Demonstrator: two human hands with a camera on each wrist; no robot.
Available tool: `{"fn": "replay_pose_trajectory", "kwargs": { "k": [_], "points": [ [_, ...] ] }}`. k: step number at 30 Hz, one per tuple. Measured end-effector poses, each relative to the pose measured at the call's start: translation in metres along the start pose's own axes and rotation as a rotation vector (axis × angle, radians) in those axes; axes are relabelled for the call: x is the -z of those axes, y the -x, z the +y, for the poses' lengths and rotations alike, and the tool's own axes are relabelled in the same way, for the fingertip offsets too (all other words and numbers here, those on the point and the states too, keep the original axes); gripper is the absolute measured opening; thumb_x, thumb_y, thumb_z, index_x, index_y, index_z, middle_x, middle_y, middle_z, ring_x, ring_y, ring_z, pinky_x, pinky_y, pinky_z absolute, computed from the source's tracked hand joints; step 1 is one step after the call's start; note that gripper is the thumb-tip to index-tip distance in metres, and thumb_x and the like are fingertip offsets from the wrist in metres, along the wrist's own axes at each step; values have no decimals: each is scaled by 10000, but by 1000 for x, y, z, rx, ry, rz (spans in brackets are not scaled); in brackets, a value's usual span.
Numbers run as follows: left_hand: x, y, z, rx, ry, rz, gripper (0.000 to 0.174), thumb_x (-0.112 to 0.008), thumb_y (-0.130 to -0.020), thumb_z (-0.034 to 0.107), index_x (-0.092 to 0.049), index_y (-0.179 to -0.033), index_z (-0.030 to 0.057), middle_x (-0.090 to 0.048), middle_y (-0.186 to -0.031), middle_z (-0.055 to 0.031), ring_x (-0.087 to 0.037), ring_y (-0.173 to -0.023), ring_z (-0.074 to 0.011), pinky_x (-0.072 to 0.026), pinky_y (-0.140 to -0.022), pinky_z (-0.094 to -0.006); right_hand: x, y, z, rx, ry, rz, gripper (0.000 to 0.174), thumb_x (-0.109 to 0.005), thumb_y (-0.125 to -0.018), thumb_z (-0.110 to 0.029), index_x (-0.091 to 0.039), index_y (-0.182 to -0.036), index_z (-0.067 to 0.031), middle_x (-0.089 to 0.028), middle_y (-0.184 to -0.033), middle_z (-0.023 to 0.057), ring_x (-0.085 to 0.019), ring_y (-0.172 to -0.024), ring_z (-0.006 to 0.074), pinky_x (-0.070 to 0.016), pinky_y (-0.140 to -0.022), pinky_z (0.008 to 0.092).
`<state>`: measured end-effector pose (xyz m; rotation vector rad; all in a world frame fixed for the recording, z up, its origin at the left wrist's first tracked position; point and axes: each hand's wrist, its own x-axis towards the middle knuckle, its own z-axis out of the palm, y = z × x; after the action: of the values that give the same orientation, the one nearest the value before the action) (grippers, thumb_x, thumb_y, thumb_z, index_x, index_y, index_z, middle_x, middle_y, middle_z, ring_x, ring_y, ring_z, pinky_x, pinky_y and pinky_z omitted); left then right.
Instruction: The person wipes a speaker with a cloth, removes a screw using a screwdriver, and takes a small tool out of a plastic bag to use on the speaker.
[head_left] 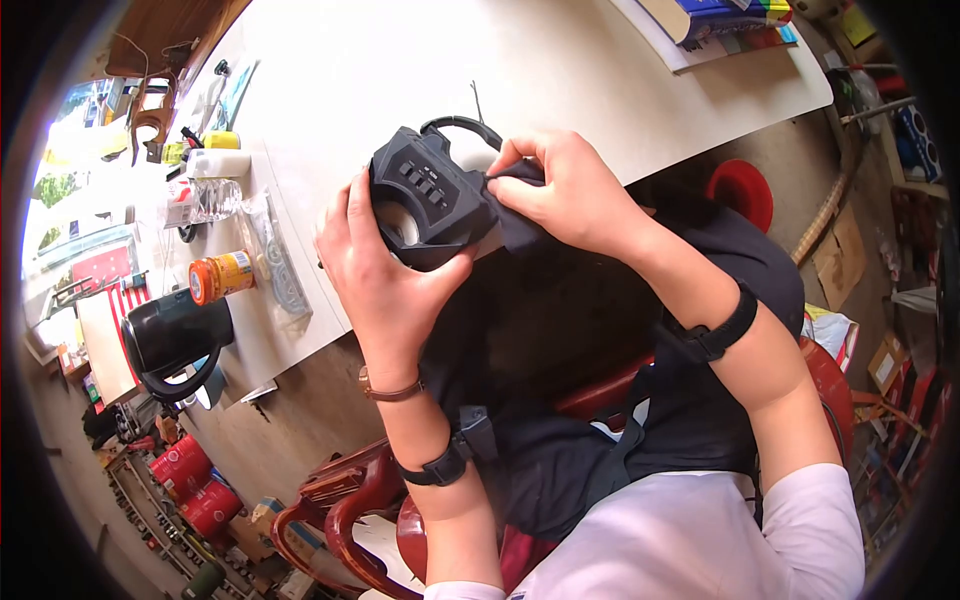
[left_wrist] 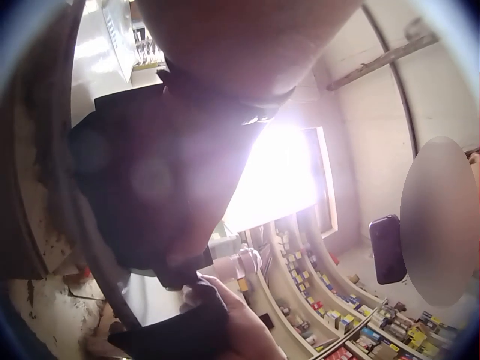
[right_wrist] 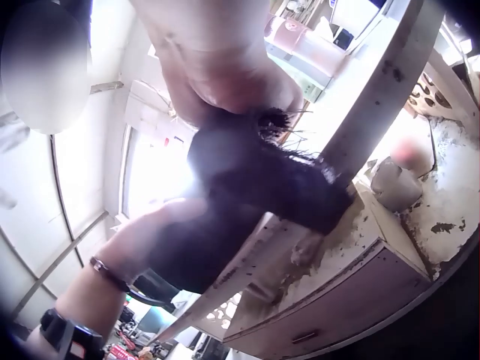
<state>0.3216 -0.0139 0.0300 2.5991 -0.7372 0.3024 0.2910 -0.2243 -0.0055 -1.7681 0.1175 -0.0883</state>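
A black plastic device (head_left: 425, 175) with a row of buttons and a round opening is held up near the table's edge; its exact kind cannot be told. My left hand (head_left: 375, 265) grips it from the lower left, fingers along one side and thumb on the other. Beside its right edge, my right hand (head_left: 570, 195) pinches a dark cloth (head_left: 522, 220) between thumb and fingers. In the right wrist view the cloth (right_wrist: 259, 169) shows a frayed edge. A black cable (head_left: 465, 123) arches behind the device. Backlight leaves the device (left_wrist: 157, 165) dark in the left wrist view.
On the white table (head_left: 340, 80), an orange-lidded jar (head_left: 222, 277) and a plastic bag (head_left: 278, 265) lie left of the hands. A black kettle (head_left: 175, 335) is near the left edge. Books (head_left: 705, 25) lie at the far right. A red wooden chair (head_left: 350, 500) stands below.
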Motion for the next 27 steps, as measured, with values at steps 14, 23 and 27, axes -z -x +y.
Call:
{"fn": "replay_pose_trajectory", "kwargs": {
  "k": [14, 23, 27],
  "points": [
    [2, 0, -2, 11, 36, -29, 1010, -871, -534, 289, -473, -1416, -1, -519, -1353, -201, -478, -1246, -388, -358, -1088, -483, 2, -4, 7, 64, 0, -47, 170, -677, -815, -102, -670, -902, 45, -653, -781, 90, -605, -737, 135, -501, -710, 297],
    [2, -1, -1, 11, 41, -25, 1008, -873, -527, 291, -479, -1408, 1, -513, -1349, -198, -477, -1240, -387, -359, -1085, -483, 20, -10, -7, -28, 128, -232, 204, -694, -816, -134, -682, -918, 43, -648, -745, 81, -613, -709, 119, -499, -671, 296],
    [2, 1, -3, 0, 37, -18, 1015, -878, -527, 298, -476, -1411, 4, -512, -1348, -195, -479, -1239, -388, -357, -1084, -484, 2, -13, 0, -75, 40, -30, 248, -695, -765, -149, -726, -930, 35, -717, -803, 211, -714, -773, 275, -556, -769, 369]
  ]
}}
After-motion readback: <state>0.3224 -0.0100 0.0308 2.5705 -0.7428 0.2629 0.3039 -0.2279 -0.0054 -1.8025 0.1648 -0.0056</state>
